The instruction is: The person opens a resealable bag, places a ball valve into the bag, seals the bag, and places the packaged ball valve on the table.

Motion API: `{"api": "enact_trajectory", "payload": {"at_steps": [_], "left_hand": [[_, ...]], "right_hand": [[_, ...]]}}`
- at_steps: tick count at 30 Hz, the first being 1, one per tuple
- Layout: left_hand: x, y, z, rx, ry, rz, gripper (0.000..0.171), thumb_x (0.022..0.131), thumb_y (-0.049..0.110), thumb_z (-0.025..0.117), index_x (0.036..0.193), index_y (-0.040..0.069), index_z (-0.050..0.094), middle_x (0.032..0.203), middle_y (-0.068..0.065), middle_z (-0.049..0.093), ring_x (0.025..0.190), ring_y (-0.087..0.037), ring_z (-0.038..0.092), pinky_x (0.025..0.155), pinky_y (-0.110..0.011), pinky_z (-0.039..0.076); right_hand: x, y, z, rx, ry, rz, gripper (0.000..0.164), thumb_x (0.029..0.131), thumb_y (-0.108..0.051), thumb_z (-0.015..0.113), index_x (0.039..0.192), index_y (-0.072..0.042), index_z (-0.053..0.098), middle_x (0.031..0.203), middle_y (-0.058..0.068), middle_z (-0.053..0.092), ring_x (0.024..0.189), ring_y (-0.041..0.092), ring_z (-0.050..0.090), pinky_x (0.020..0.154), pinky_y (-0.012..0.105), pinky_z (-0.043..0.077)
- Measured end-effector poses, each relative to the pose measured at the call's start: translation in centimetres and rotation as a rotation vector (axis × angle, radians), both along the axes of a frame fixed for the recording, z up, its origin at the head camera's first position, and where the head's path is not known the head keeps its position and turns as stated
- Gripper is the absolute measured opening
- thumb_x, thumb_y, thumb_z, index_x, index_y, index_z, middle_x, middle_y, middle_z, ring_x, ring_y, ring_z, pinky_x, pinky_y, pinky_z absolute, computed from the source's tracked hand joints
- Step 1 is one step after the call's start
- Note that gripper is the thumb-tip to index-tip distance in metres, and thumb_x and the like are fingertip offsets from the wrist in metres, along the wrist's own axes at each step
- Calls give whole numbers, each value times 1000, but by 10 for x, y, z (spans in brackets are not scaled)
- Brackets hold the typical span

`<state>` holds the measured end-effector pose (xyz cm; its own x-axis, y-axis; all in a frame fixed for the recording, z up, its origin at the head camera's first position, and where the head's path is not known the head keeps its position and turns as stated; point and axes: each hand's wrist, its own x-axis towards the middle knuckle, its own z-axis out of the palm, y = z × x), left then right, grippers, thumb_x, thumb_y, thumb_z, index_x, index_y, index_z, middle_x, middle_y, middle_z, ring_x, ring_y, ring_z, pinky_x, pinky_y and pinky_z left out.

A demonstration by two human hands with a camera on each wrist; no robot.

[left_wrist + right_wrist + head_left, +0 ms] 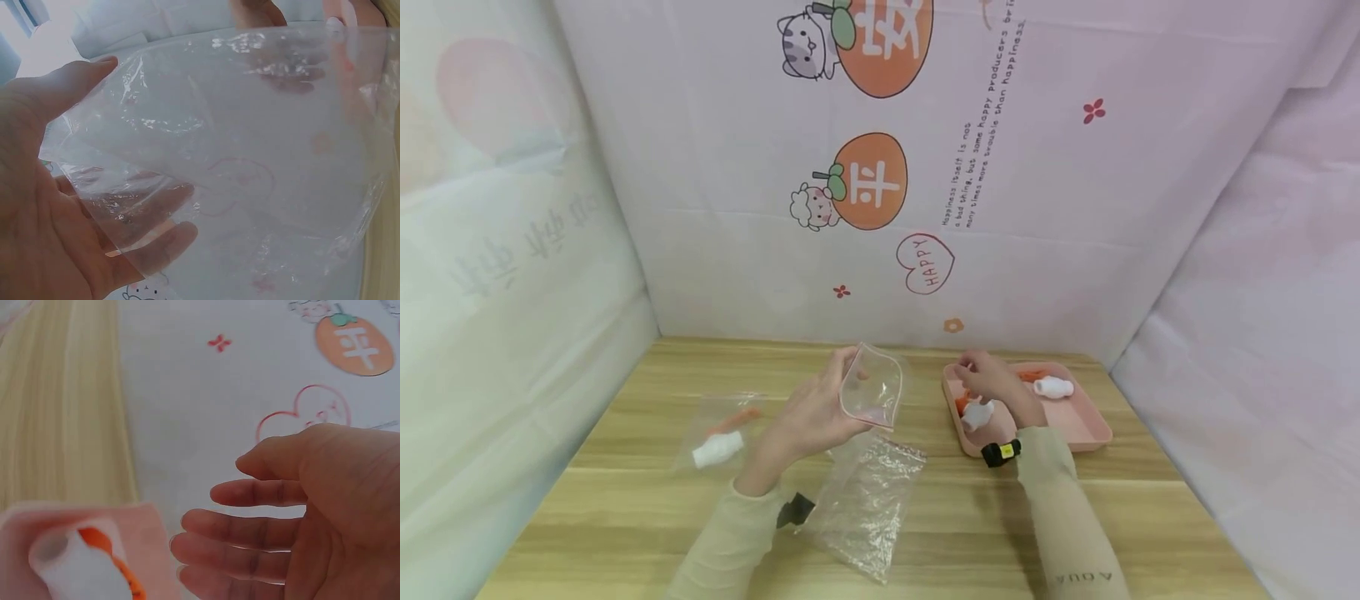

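My left hand [811,417] holds a clear plastic zip bag [876,387] up off the table, its mouth spread wide. In the left wrist view, the thumb is at one edge of the bag and the fingers show through the film. My right hand [996,383] is over the left part of a pink tray [1078,421], fingers loosely bent and apart, with nothing in them. Beneath it in the tray lie a white hollow plastic piece [84,569] and an orange piece [122,569]. Another white piece [1054,387] and orange piece [1033,376] lie at the tray's far right.
On the wooden table at left lies a clear bag [696,425] containing a white piece [718,450] and an orange piece [733,421]. Flat clear bags [868,500] lie in front, between the forearms. Printed cloth walls [1037,275] stand behind and at both sides.
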<state>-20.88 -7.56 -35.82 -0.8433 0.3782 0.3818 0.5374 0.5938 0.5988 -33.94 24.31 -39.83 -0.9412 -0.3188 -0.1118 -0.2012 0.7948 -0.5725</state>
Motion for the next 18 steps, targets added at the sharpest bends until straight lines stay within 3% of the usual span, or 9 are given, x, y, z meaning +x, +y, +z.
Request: {"api": "enact_trajectory", "payload": {"at_steps": [7, 9, 13, 16, 18], "left_hand": [[-1, 3, -1, -7, -12, -23, 91, 81, 37, 80, 147, 13, 23, 131, -3, 62, 52, -6, 44, 53, -24, 42], [-1, 3, 0, -11, -3, -16, 91, 80, 36, 81, 147, 14, 23, 130, -3, 63, 58, -8, 50, 58, -25, 44], [1, 1, 2, -14, 6, 9, 93, 77, 36, 84, 146, 13, 25, 129, -5, 63, 86, -21, 64, 72, -31, 50], [1, 0, 2, -13, 24, 9, 92, 76, 35, 84, 145, 12, 27, 128, -6, 63, 90, -22, 65, 71, -30, 51], [0, -1, 2, -10, 42, 5, 92, 76, 33, 85, 144, 12, 27, 126, -6, 64, 83, -20, 64, 65, -27, 50]], "right_hand": [[-30, 13, -11, 157, -95, 0, 33, 104, -24, 43, 125, 0, 55, 105, 21, 62, 77, 32, 64, 58, 40, 58], [-36, 15, -15, 177, -106, -7, 32, 104, -23, 44, 122, -1, 56, 104, 19, 63, 78, 31, 63, 59, 40, 58], [-45, 15, -22, 172, -148, -10, 29, 103, -23, 44, 116, 1, 56, 106, 22, 62, 83, 33, 62, 68, 45, 59], [-46, 15, -25, 135, -180, -43, 29, 103, -26, 46, 113, 0, 54, 111, 23, 59, 89, 36, 61, 73, 48, 58], [-44, 16, -27, 83, -215, -84, 30, 103, -30, 48, 112, -1, 52, 112, 23, 58, 90, 35, 59, 73, 46, 56]]}}
